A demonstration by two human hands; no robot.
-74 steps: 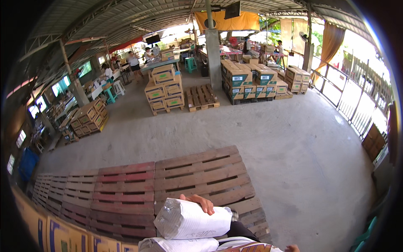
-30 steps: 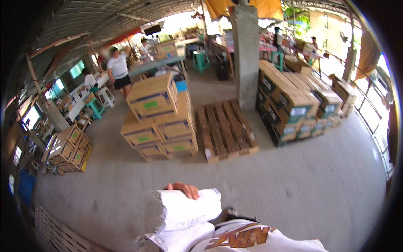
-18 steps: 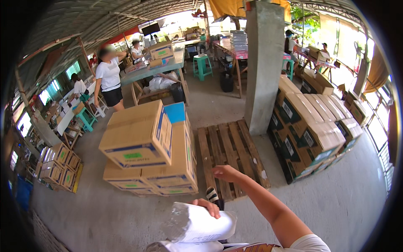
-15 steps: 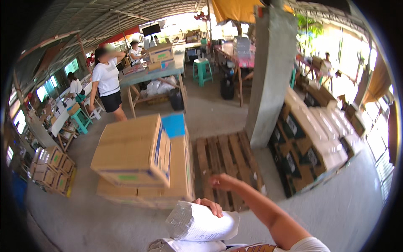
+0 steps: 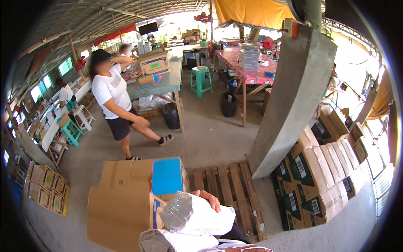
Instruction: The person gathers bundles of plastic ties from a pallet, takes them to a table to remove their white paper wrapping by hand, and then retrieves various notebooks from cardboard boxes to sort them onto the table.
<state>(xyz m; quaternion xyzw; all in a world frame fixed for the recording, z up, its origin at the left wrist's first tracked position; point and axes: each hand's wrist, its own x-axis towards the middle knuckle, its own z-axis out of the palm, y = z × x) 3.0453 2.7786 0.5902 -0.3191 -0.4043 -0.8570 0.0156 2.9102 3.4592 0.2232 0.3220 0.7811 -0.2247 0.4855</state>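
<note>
A white paper-wrapped bundle (image 5: 197,216) lies against my body, its near-left end covered in clear tape over grey striped edges. My left hand (image 5: 208,200) is closed over the bundle's far side, with the fingers showing on top. Below it is a second white wrapped bundle (image 5: 180,242), partly cut off by the lower edge. My right hand is out of view. Just beyond the bundles stands a large cardboard box (image 5: 119,214). Behind it another cardboard box (image 5: 126,174) carries a blue sheet (image 5: 168,174).
A wooden pallet (image 5: 228,185) lies right of the boxes, beside a concrete pillar (image 5: 289,101). Stacked cartons (image 5: 310,193) stand at the right. A person in a white shirt (image 5: 113,88) walks beyond the boxes, near a work table (image 5: 172,75). More cartons (image 5: 48,189) are at the left.
My right hand, stretched out over the pallet before, has left the view. The view has shifted, and the near box now appears lower and closer. The person in white has stepped rightward.
</note>
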